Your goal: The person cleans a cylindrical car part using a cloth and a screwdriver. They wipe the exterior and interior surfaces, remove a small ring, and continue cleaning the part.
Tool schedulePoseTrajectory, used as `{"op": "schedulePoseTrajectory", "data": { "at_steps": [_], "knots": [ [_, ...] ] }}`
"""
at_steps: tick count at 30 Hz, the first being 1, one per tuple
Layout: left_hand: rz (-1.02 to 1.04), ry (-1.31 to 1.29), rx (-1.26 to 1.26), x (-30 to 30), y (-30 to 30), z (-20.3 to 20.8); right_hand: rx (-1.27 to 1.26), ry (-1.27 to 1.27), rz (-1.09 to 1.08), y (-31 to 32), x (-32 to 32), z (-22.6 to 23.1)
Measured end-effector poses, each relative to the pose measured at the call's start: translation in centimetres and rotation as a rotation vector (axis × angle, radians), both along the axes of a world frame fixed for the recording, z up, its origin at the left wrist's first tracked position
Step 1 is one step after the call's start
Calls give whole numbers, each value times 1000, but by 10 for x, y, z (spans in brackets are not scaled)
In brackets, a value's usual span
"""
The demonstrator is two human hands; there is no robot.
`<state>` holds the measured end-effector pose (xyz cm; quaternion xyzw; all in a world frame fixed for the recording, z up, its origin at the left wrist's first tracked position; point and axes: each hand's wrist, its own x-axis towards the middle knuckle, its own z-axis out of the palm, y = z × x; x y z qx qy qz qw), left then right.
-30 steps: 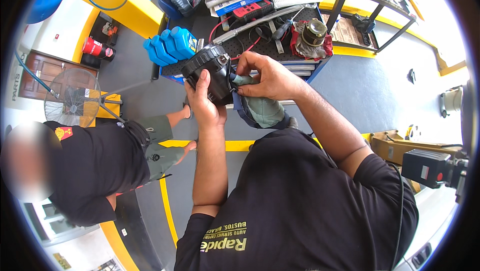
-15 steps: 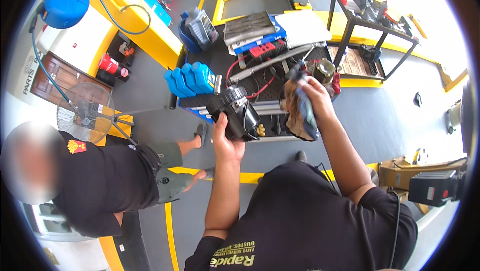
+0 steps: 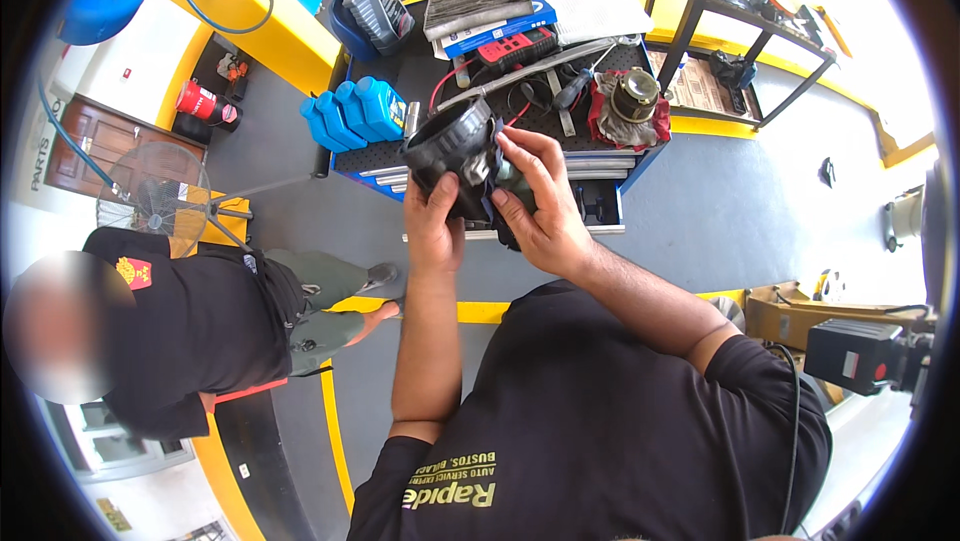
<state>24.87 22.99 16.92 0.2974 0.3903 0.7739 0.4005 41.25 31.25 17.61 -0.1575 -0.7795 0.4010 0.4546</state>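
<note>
My left hand (image 3: pixel 436 221) is closed around the left side of a black round plastic housing (image 3: pixel 450 141). Its ribbed, ring-shaped top tilts up and away from me. My right hand (image 3: pixel 545 203) pinches a dark, bluish rag (image 3: pixel 494 169) against the housing's right side. Most of the rag is hidden behind my fingers. Both hands are held up in front of a tool cart (image 3: pixel 385 161). On the cart's right corner, a round metal part (image 3: pixel 636 96) sits on a red cloth (image 3: pixel 603 121).
Blue bottles (image 3: pixel 355 113), a grey jug (image 3: pixel 378 11), a red-and-black device (image 3: pixel 515 47), a flat filter (image 3: pixel 478 6) and a screwdriver (image 3: pixel 572 91) lie on the cart. A drawer (image 3: pixel 600 206) stands out. At left is another person (image 3: pixel 200 331) near a fan (image 3: pixel 155 201).
My right hand has brought the rag left and down against the housing. The housing has turned, so its round top shows more. The view has shifted, and the metal part is now uncovered.
</note>
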Motion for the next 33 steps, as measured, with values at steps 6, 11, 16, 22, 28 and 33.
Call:
{"op": "schedulePoseTrajectory", "data": {
  "at_steps": [6, 11, 16, 22, 28, 33],
  "knots": [
    [-66, 59, 20, -1, -10, 7, -93, 171, 12, 5, -1, 4],
    [-95, 83, 73, 1, -18, 8, -339, 169, 89, 12, 3, -1],
    [-5, 391, 155, -1, -25, 19, -494, 137, 245, 18, 7, 8],
    [113, 345, 194, 6, -38, 30, -430, 82, 314, 25, -1, 31],
    [257, 552, 98, -4, -61, 39, -1317, 407, 303, 60, 4, 44],
    [424, 998, -66, -22, -78, 48, -1329, 662, 839, 78, 11, 33]
  ]
}}
